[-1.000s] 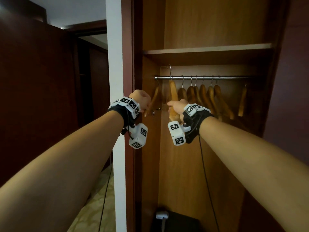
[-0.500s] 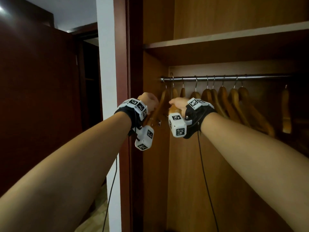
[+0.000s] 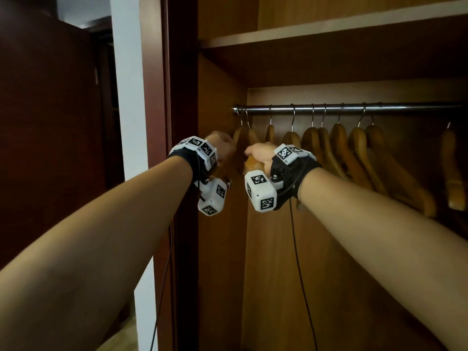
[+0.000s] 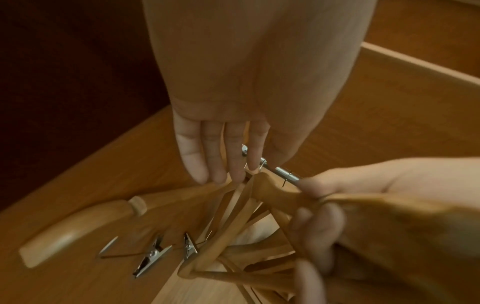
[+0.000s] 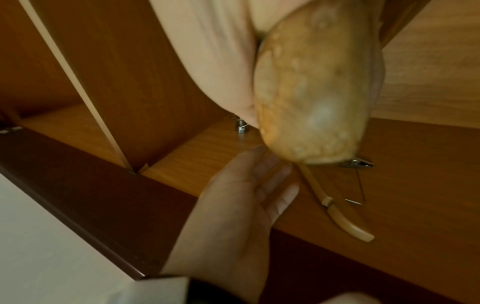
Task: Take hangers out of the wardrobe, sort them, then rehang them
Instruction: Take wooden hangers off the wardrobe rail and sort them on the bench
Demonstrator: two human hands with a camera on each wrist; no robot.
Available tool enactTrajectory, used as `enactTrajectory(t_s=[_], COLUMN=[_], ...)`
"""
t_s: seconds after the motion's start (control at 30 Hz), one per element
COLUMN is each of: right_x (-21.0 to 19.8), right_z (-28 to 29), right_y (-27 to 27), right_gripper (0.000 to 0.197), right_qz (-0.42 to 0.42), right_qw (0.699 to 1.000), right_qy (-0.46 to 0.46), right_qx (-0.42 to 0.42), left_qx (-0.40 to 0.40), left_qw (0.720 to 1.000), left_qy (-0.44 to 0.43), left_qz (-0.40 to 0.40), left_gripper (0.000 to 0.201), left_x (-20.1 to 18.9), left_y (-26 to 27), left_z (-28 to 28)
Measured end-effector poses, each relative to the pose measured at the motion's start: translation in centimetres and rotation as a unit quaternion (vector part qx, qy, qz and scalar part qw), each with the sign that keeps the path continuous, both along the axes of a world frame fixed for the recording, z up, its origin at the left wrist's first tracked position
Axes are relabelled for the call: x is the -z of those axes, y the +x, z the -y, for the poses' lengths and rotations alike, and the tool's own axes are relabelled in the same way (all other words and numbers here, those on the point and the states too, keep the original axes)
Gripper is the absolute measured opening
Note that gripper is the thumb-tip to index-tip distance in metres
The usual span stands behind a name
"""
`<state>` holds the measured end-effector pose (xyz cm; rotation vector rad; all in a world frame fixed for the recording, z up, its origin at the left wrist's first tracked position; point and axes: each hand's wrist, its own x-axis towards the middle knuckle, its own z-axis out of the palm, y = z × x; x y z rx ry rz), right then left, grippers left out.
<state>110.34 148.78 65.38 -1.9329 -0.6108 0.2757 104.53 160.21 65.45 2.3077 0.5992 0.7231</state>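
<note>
A tall wardrobe (image 3: pixel 222 224) of orange-brown wood stands open, with a dark reddish frame (image 3: pixel 182 72) at its left edge and a white wall strip (image 3: pixel 129 97) beside that. Further left the room is dim, with dark wood panels (image 3: pixel 50 122); a patch of pale floor (image 3: pixel 119 338) shows at the bottom. A shelf (image 3: pixel 329 29) crosses the top of the wardrobe, and under it a chrome rail (image 3: pixel 354 107) runs from the left side panel toward the right.

Wooden hangers (image 3: pixel 354 153) hang by wire hooks along the rail, most of them bunched from its left end to the middle, with 1 lone hanger (image 3: pixel 453 168) well apart near the right edge. Some carry metal clips (image 4: pixel 153 255) on a thin wire, seen in the left wrist view.

Both arms reach to the left end of the rail. The left hand (image 3: pixel 222 145) has its fingers (image 4: pixel 215 152) straight and together, the tips touching the necks of the hangers nearest the side panel. The right hand (image 3: pixel 260 153) is curled round the shoulder of a wide-shouldered hanger (image 3: pixel 250 163), whose rounded end fills the right wrist view (image 5: pixel 317 92); its hook lies at the rail in the left wrist view, though whether it is seated there I cannot tell. Both wrists wear black straps with white marker blocks (image 3: pixel 260 188), and thin black cables (image 3: pixel 301 274) hang down from them.
</note>
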Motion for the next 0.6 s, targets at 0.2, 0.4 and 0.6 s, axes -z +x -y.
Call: enactTrajectory(t_s=[0.2,0.4,0.6], right_x=[-0.8,-1.5,-1.2], right_z=[0.0,-0.6,-0.9], right_y=[0.1,-0.5,-1.6], right_gripper=[0.039,0.042,0.040], right_qz=[-0.036,-0.040,-0.029], right_qw=[0.998,0.997,0.996], right_qy=[0.056,0.051,0.053], right_qx=[0.001,0.038,0.071], left_qx=[0.010,0.029,0.053], left_qw=[0.999,0.986,0.975], left_qy=[0.005,0.076,0.117], left_qz=[-0.049,-0.146,-0.181], left_gripper=[0.029,0.045,0.032], left_x=[0.1,0.4,0.9], left_y=[0.7,1.3,1.4], left_z=[-1.5,-2.3,-2.7])
